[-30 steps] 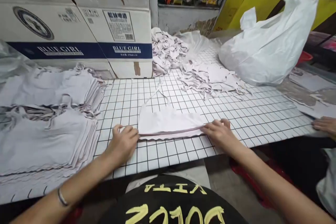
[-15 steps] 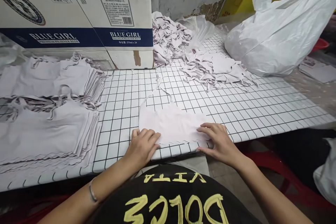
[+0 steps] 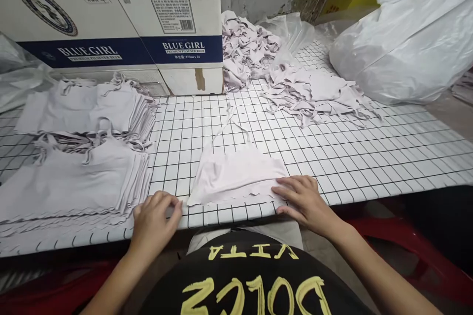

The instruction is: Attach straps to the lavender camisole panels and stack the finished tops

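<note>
A pale pink camisole [image 3: 236,172] lies creased on the table, its thin straps [image 3: 231,120] pointing away from me. My left hand [image 3: 157,219] is just beyond its lower left corner, thumb and forefinger pinched together; whatever sits between them is too small to make out. On the camisole's lower right end rests my right hand [image 3: 297,202], fingers apart and flat on the fabric, thumb by the table edge. To the left are two neat stacks of similar camisoles, a front stack [image 3: 81,182] and a back stack [image 3: 84,106].
A grid-patterned cloth covers the table [image 3: 369,157]. A Blue Girl beer carton [image 3: 148,74] stands at the back left. Beside it are a heap of crumpled garments [image 3: 247,47] and a looser pile [image 3: 314,88]. A full white plastic bag [image 3: 399,54] sits back right.
My left hand has moved off the camisole to the left. The camisole's lower left corner now reaches farther left, and its fabric shows more creases. My right hand stays at its right end.
</note>
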Demonstrator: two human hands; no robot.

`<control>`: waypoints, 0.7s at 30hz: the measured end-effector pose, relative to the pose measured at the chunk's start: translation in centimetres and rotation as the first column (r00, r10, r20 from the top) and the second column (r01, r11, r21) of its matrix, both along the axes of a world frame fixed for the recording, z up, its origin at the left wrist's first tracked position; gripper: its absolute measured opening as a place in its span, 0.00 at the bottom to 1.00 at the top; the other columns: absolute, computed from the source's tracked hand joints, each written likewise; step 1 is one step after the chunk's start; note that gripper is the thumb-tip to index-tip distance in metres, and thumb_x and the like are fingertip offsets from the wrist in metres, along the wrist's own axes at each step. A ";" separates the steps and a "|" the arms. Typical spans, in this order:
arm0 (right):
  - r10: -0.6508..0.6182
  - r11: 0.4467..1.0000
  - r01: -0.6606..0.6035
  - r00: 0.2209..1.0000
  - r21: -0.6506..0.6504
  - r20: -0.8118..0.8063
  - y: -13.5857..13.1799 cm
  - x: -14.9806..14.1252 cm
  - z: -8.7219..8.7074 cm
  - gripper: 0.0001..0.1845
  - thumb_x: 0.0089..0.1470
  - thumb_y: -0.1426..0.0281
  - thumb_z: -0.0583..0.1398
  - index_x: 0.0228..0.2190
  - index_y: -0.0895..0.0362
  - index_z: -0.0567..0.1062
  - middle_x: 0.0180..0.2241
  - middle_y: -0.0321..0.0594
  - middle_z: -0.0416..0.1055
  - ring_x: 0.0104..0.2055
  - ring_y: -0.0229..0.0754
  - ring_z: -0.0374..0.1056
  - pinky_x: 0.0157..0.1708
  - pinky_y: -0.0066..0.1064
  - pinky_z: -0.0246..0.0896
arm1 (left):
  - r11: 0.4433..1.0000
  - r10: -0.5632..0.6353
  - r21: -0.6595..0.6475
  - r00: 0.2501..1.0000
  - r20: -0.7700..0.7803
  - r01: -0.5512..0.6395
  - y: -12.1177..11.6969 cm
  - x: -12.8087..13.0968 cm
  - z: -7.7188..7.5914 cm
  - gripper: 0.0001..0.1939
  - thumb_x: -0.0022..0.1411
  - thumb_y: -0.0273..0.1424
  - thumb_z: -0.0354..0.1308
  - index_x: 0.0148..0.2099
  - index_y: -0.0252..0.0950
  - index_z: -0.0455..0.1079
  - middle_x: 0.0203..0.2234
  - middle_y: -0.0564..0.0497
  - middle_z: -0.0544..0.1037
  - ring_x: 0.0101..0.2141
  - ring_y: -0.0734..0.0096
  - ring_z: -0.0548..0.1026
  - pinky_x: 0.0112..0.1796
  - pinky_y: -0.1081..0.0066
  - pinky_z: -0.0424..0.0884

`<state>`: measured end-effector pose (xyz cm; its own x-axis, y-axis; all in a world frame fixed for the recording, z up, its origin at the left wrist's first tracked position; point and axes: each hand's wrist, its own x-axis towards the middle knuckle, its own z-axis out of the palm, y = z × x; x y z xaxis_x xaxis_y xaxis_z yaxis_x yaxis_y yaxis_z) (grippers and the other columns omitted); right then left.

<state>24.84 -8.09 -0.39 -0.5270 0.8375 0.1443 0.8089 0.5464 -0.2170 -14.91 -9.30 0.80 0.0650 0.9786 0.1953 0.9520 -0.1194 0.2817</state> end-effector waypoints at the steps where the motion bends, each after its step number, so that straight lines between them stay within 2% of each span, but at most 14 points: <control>1: 0.015 1.000 -0.015 1.000 0.003 -0.005 0.3 -0.4 0.0 0.25 0.57 0.51 0.57 0.52 0.50 0.72 0.56 0.47 0.66 0.55 0.55 0.60 0.54 0.52 0.51 | 1.000 0.031 -0.001 0.999 0.015 -0.031 0.6 -0.2 0.6 0.07 0.63 0.35 0.53 0.34 0.39 0.68 0.33 0.51 0.74 0.37 0.61 0.71 0.39 0.62 0.58; 3: 0.104 0.995 -0.104 0.995 -0.012 0.011 0.9 -1.4 -0.1 0.29 0.57 0.50 0.56 0.55 0.50 0.69 0.59 0.46 0.63 0.59 0.55 0.58 0.57 0.53 0.48 | 0.995 0.079 0.053 0.993 0.090 -0.084 3.2 0.6 1.8 0.09 0.64 0.38 0.52 0.38 0.39 0.68 0.37 0.49 0.74 0.40 0.60 0.71 0.42 0.61 0.60; 6: 0.281 0.959 -0.278 0.957 -0.046 0.073 1.3 -2.8 -0.9 0.38 0.57 0.46 0.53 0.63 0.50 0.58 0.65 0.45 0.53 0.66 0.56 0.48 0.62 0.53 0.44 | 0.996 0.041 0.071 0.986 0.163 -0.053 8.9 3.9 2.6 0.14 0.65 0.42 0.51 0.45 0.38 0.67 0.43 0.46 0.73 0.46 0.58 0.70 0.46 0.61 0.61; 8: 0.331 0.944 -0.327 0.938 -0.050 0.105 1.2 -3.1 -1.5 0.42 0.57 0.45 0.52 0.66 0.51 0.50 0.67 0.46 0.47 0.68 0.56 0.43 0.63 0.53 0.42 | 1.000 -0.018 -0.011 0.995 0.098 0.019 12.6 6.1 2.0 0.19 0.61 0.46 0.55 0.46 0.37 0.67 0.44 0.45 0.73 0.46 0.55 0.70 0.45 0.59 0.61; 10: 0.348 0.937 -0.343 0.930 -0.060 0.119 1.1 -2.9 -1.9 0.43 0.58 0.46 0.51 0.67 0.50 0.46 0.68 0.45 0.44 0.69 0.55 0.42 0.63 0.54 0.42 | 0.986 -0.084 -0.145 0.996 0.015 0.086 15.5 7.1 0.8 0.16 0.60 0.44 0.55 0.41 0.37 0.67 0.40 0.45 0.74 0.42 0.55 0.71 0.42 0.60 0.63; 13: 0.367 0.929 -0.359 0.924 -0.093 0.103 0.7 -2.2 -1.9 0.42 0.59 0.47 0.51 0.67 0.49 0.45 0.68 0.44 0.44 0.69 0.55 0.42 0.63 0.54 0.42 | 0.955 -0.039 -0.294 0.999 0.008 0.039 18.3 5.7 -0.8 0.08 0.64 0.35 0.50 0.34 0.38 0.65 0.33 0.47 0.75 0.35 0.61 0.72 0.34 0.65 0.63; 15: 0.366 0.926 -0.356 0.929 -0.123 0.061 0.6 -1.9 -1.5 0.41 0.58 0.48 0.53 0.66 0.48 0.48 0.67 0.43 0.47 0.69 0.55 0.43 0.64 0.54 0.42 | 0.952 0.064 -0.303 0.997 0.033 -0.051 19.1 3.8 -0.8 0.07 0.63 0.33 0.49 0.33 0.38 0.64 0.33 0.47 0.75 0.34 0.61 0.72 0.33 0.66 0.63; 17: 0.348 0.927 -0.346 0.937 -0.143 -0.012 1.0 -2.1 -0.8 0.38 0.59 0.50 0.55 0.65 0.49 0.53 0.66 0.43 0.52 0.68 0.54 0.45 0.64 0.53 0.42 | 0.978 0.092 -0.192 0.994 0.055 -0.080 18.8 2.5 0.0 0.07 0.63 0.35 0.50 0.35 0.37 0.64 0.35 0.46 0.74 0.36 0.61 0.72 0.36 0.66 0.64; 19: 0.318 0.935 -0.331 0.942 -0.130 -0.111 2.3 -2.8 0.1 0.31 0.61 0.56 0.55 0.63 0.50 0.59 0.63 0.43 0.58 0.66 0.52 0.50 0.64 0.52 0.44 | 0.997 -0.014 -0.071 0.998 0.063 0.018 17.1 2.2 1.1 0.09 0.63 0.38 0.51 0.36 0.37 0.65 0.37 0.45 0.73 0.39 0.61 0.71 0.38 0.66 0.64; 21: 0.283 0.948 -0.306 0.935 -0.084 -0.215 4.7 -3.9 0.9 0.24 0.62 0.62 0.55 0.58 0.51 0.66 0.58 0.44 0.66 0.62 0.50 0.58 0.61 0.50 0.49 | 0.983 -0.139 -0.113 0.989 0.041 0.143 14.4 2.9 1.7 0.13 0.63 0.43 0.52 0.35 0.38 0.64 0.34 0.47 0.73 0.35 0.62 0.71 0.35 0.67 0.63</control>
<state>20.91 -3.35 0.51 -0.7228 0.6662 0.1837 0.5499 0.7155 -0.4310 -11.99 5.05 2.48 0.1993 0.9762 0.0860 0.9180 -0.2167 0.3320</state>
